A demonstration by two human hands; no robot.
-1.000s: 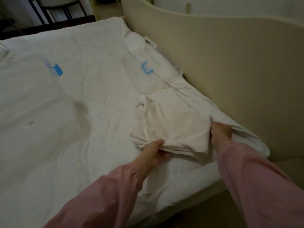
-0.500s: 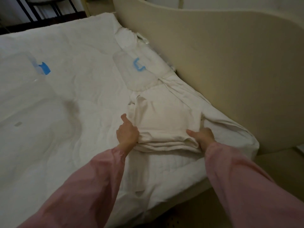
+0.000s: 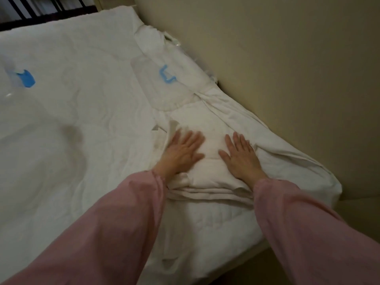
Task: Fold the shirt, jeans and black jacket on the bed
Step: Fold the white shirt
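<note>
A pale, cream-white shirt point(image 3: 211, 177) lies folded into a thick rectangle near the bed's right front corner. My left hand point(image 3: 183, 151) lies flat on its left half, fingers straight and spread. My right hand point(image 3: 240, 155) presses flat on its right half, palm down. Both arms wear pink sleeves. Neither jeans nor a black jacket shows in this view.
The white bed point(image 3: 82, 120) stretches left and away. Clear plastic bags with blue clips lie at the far middle point(image 3: 166, 77) and at the left point(image 3: 25, 79). A beige headboard point(image 3: 287, 68) rises along the right side. Rumpled white sheet point(image 3: 287, 157) bunches beside the shirt.
Both hands let go of the shirt's edges and now lie flat on top of the folded bundle. The camera has moved closer.
</note>
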